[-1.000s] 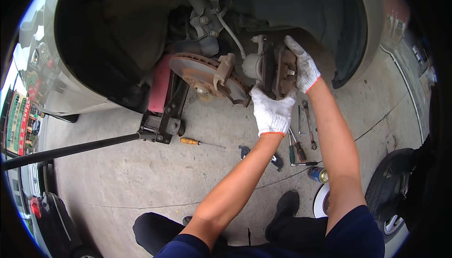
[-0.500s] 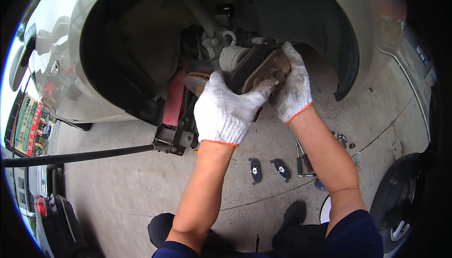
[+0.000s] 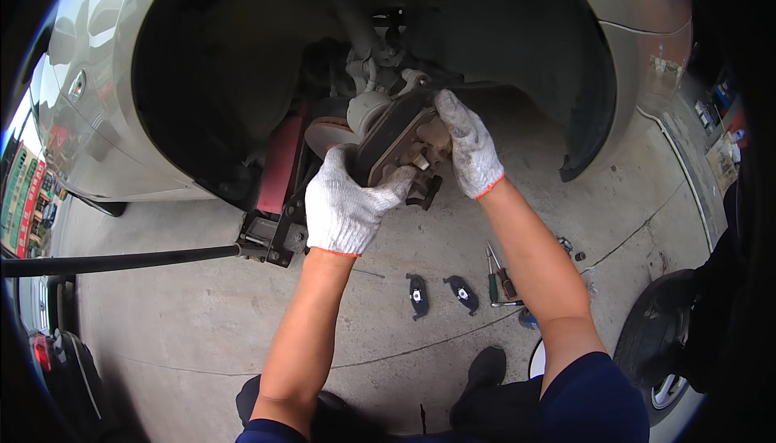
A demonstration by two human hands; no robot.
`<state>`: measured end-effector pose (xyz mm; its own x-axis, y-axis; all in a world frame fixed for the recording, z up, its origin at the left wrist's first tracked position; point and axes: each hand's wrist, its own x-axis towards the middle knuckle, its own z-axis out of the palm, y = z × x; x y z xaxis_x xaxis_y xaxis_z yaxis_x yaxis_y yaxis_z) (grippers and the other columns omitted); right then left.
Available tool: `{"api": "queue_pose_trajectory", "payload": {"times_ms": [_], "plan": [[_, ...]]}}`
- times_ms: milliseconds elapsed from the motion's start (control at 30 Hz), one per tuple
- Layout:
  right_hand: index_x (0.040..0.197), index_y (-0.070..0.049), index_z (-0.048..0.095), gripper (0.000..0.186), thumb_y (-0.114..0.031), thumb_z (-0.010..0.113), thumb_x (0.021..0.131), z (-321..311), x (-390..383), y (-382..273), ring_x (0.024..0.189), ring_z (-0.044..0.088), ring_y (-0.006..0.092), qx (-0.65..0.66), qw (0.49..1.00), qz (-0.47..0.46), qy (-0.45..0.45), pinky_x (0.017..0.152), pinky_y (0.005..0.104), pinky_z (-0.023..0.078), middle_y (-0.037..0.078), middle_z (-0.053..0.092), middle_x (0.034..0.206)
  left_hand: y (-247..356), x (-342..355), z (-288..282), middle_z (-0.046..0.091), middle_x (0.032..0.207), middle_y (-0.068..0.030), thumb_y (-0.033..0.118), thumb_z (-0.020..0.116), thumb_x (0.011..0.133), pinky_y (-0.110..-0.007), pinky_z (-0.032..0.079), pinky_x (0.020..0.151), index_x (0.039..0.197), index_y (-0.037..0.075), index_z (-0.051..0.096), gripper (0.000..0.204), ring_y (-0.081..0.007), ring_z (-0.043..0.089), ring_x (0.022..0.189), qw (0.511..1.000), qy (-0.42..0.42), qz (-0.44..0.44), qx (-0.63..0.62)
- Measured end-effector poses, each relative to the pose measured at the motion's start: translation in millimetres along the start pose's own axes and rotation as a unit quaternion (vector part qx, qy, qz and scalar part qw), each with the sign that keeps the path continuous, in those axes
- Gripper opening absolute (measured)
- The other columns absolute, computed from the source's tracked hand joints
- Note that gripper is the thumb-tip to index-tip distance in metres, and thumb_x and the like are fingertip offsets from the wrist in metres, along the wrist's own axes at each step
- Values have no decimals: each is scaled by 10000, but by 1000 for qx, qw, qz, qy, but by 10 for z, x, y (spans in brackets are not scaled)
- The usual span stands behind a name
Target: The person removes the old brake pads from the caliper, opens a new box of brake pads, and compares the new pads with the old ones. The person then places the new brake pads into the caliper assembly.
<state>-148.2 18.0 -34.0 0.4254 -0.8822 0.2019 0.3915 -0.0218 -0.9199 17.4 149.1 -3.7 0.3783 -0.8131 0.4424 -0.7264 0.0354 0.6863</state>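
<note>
Hands (image 3: 343, 204) in knitted white gloves (image 3: 471, 152) gripping blocky, rust-brown brake caliper (image 3: 406, 142).

Rough, matt metal forms the caliper (image 3: 406, 141), knitted cloth the gloves (image 3: 341, 213), and glossy, smooth paint coats the fender (image 3: 105, 111).

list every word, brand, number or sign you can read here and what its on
Nothing can be read for certain.
Red sign at far left: lettering too small and blurred.
Brake pads on the floor: pale patches, too small to read.
Brake caliper in both hands: no readable marking.
</note>
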Motion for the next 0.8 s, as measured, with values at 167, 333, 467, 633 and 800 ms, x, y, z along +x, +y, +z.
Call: {"api": "queue_pose_trajectory", "payload": {"times_ms": [167,333,467,633,800], "plan": [[1107,38,730,485,-428,704,977,-137,16,-193,892,672,201,-314,943,-114,12,868,325,537,166,733,941,-44,-45,-4,728,1071,-218,461,944,681,-397,607,824,1136,-22,655,725,-340,739,940,998,-5,38,45],[1077,39,732,390,-339,719,984,-105,-54,92,895,672,182,-105,974,-134,149,838,324,532,156,743,969,14,-58,228,650,1165,-204,358,957,629,-431,574,893,1240,-12,637,783,-360,666,1053,986,73,148,38],[1061,56,726,378,-315,721,988,51,-123,56,899,671,184,-150,960,-166,166,852,327,534,154,753,1022,-207,28,181,626,1232,-249,345,951,599,-466,557,948,1266,3,628,816,-397,647,1095,988,53,136,-44],[963,33,707,321,-286,746,960,476,-90,103,831,716,283,-280,915,-237,165,776,380,566,171,728,914,-686,227,-54,639,1336,-213,270,919,701,-404,521,1073,1354,-36,555,808,-288,651,1223,978,26,200,-44],[1001,5,721,271,-262,737,955,405,-48,72,856,707,346,-335,901,-229,153,794,401,566,185,719,926,-670,163,23,559,1443,-239,361,911,761,-418,485,1113,1409,-29,502,860,-307,574,1320,981,11,161,-105]]}}
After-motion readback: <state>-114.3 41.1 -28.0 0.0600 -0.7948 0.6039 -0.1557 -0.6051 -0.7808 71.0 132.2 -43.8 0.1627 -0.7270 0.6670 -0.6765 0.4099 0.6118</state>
